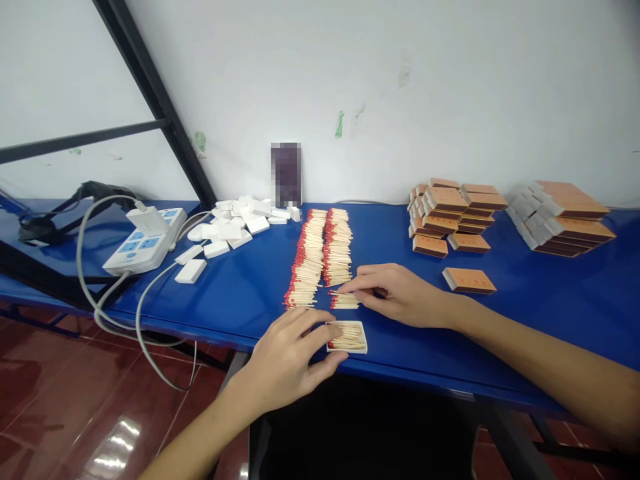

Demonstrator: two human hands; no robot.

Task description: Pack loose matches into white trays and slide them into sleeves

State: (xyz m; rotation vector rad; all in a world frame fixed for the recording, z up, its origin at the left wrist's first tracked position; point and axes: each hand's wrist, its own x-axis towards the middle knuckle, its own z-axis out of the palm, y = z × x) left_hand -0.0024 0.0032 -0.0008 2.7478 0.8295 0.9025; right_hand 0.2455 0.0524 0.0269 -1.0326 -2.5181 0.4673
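Tray: white tray [365, 339] partly filled with matches, sitting near the front edge of the blue tabletop [385, 237]. The red heads visible inside lie toward its left end.

Left hand [290, 357]: curled loosely around the tray's left end, thumb along the near side, fingers at the far side and over the contents; tray held between them.

Right hand [395, 293]: fingertips at a small bunch of matches [344, 302] just beyond the tray. Thumb and fingers are bent close together; cannot tell whether a match is pinched.

Loose stock: two long rows of matches, left row [307, 257] and right row [338, 247], side by side, red heads to the left. The bunch lies just off the near end of the right row.

Surroundings: heap of white boxes [229, 231] to the left, near a power strip [163, 249]. On the right, two stacks of orange matchbox sleeves, a nearer-centre stack [443, 200] and a far-right stack [575, 223]. A single sleeve [470, 281] lies apart, in front of them.
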